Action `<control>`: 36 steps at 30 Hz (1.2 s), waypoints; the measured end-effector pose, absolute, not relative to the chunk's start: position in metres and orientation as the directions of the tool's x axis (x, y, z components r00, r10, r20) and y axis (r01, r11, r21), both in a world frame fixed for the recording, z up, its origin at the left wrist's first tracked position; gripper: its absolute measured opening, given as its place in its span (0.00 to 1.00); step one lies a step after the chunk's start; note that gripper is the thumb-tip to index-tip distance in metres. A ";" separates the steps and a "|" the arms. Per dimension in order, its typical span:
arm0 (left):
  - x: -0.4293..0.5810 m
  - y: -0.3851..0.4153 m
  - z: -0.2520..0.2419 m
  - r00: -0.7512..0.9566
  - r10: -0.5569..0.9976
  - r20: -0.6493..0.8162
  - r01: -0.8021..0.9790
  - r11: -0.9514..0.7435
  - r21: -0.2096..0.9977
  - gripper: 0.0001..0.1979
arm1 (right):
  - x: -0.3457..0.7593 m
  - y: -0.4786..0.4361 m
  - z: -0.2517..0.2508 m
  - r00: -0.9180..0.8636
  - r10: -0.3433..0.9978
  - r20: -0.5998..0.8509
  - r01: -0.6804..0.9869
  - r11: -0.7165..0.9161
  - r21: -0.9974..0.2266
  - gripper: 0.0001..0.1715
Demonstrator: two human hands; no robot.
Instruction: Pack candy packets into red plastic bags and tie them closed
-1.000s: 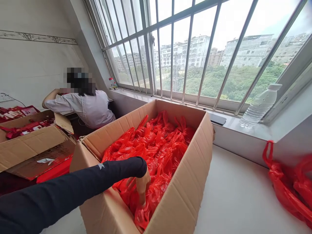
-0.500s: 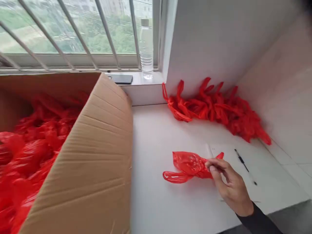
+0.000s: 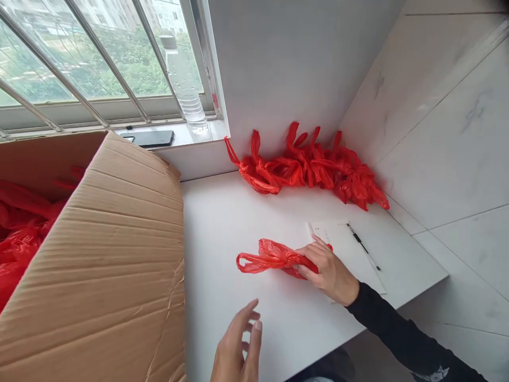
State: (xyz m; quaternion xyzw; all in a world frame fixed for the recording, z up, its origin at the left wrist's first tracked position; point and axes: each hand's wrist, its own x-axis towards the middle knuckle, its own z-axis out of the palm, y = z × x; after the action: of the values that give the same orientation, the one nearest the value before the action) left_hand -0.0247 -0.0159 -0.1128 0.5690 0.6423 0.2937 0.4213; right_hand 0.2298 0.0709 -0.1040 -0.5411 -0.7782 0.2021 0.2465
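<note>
Nearest, our left hand (image 3: 230, 354) hangs half-curled, holding nothing. Beyond it, our right hand (image 3: 333, 275) grips a red plastic bag (image 3: 278, 253) over the white table (image 3: 214, 223), probably leaving its left-pointing loop (image 3: 265, 262) free. Farther, bunched red bags (image 3: 306, 167) line the wall (image 3: 294, 63), perhaps for support.

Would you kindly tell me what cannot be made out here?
In the head view:
any contents of the red bag: hidden by plastic
marks on the paper: too small to read
wrist of the left hand: below bottom edge
left side of the box: past left edge
</note>
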 end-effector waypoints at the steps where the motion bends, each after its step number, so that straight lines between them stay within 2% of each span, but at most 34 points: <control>1: -0.020 -0.005 -0.113 -0.013 0.989 -0.149 0.498 0.136 0.856 0.20 | 0.229 0.073 -0.097 -0.282 0.945 0.166 0.715 0.322 -0.621 0.09; 3: -0.014 0.017 -0.109 -0.033 0.999 -0.009 0.569 0.026 0.822 0.22 | 0.228 0.075 -0.083 -0.310 0.940 0.146 0.648 0.321 -0.690 0.08; 6: -0.010 0.040 -0.103 0.044 0.987 0.155 0.645 -0.147 0.750 0.23 | 0.225 0.076 -0.069 -0.445 0.888 0.116 0.564 0.379 -0.734 0.09; 9: -0.010 0.051 -0.102 0.202 0.959 0.200 0.579 -0.281 0.765 0.20 | 0.221 0.076 -0.066 -0.502 0.857 0.116 0.525 0.409 -0.746 0.11; 12: -0.010 0.052 -0.104 0.202 0.973 0.112 0.510 -0.203 0.836 0.14 | 0.216 0.075 -0.069 -0.408 0.907 0.103 0.554 0.336 -0.762 0.11; 16: -0.013 0.043 -0.106 0.127 0.991 0.031 0.444 -0.085 0.892 0.12 | 0.213 0.075 -0.078 -0.358 0.915 0.184 0.560 0.368 -0.742 0.01; 19: -0.022 0.035 -0.109 -0.022 1.000 0.014 0.456 -0.002 0.890 0.10 | 0.218 0.075 -0.086 -0.323 0.906 0.274 0.578 0.418 -0.701 0.05; 22: -0.034 0.028 -0.113 -0.202 0.979 -0.017 0.530 0.124 0.839 0.11 | 0.224 0.073 -0.089 -0.268 0.926 0.266 0.608 0.377 -0.699 0.07; 25: -0.036 0.027 -0.115 -0.143 0.984 0.108 0.561 -0.009 0.828 0.14 | 0.221 0.070 -0.088 -0.286 0.940 0.185 0.596 0.326 -0.734 0.07; 28: -0.029 0.028 -0.113 0.020 0.964 0.266 0.576 -0.229 0.785 0.26 | 0.209 0.067 -0.087 -0.337 0.932 0.130 0.577 0.314 -0.754 0.19; 30: -0.025 0.029 -0.112 0.087 0.955 0.285 0.588 -0.280 0.759 0.23 | 0.202 0.066 -0.087 -0.374 0.920 0.119 0.553 0.324 -0.768 0.17; 32: -0.026 0.028 -0.113 0.069 0.958 0.277 0.588 -0.263 0.765 0.17 | 0.201 0.064 -0.088 -0.384 0.913 0.135 0.530 0.338 -0.778 0.09; 34: -0.031 0.024 -0.115 -0.034 0.973 0.226 0.574 -0.167 0.802 0.13 | 0.205 0.061 -0.089 -0.334 0.929 0.161 0.531 0.326 -0.782 0.02; 36: -0.036 0.019 -0.114 -0.149 0.975 0.167 0.564 -0.055 0.824 0.11 | 0.211 0.057 -0.087 -0.246 0.957 0.154 0.542 0.267 -0.797 0.03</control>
State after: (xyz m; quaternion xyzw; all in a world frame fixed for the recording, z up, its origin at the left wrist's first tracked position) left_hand -0.0359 0.0193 -0.1140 0.6017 0.6392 0.4070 0.2525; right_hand 0.2114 0.0566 -0.0868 -0.5175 -0.7243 0.3139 0.3304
